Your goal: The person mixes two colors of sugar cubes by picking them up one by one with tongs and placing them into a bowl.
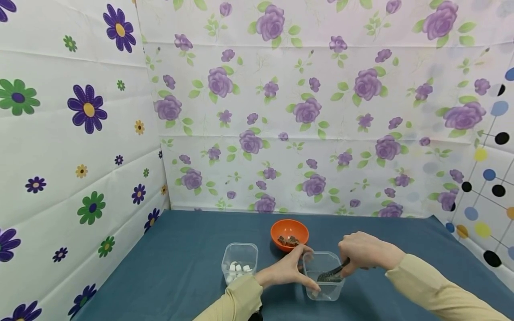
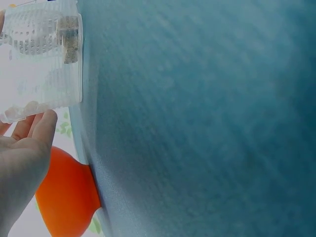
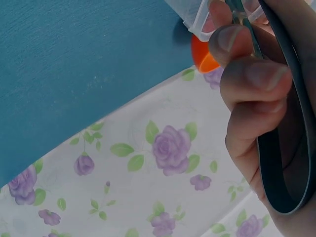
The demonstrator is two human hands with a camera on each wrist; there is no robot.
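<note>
My left hand [image 1: 286, 271] grips a clear plastic container [image 1: 326, 292] from its left side, thumb at the near wall and fingers at the far one. In my right hand [image 1: 367, 250] I hold dark tongs [image 1: 336, 270], their slotted end down inside this container. The bent end of the tongs [image 3: 270, 163] loops by the palm in the right wrist view. Through the container's wall, the left wrist view shows a brown chunk [image 2: 70, 42] low inside, beside the slotted tip. Just behind my left fingers is an orange bowl [image 1: 289, 224] with several brown chunks [image 1: 290, 241].
A second clear container [image 1: 240, 248] holding several white pieces [image 1: 237, 267] stands to the left of my left hand. Everything sits on a dark blue tabletop [image 1: 180, 258]. Flowered sheets [image 1: 249, 107] hang behind the table and along its sides.
</note>
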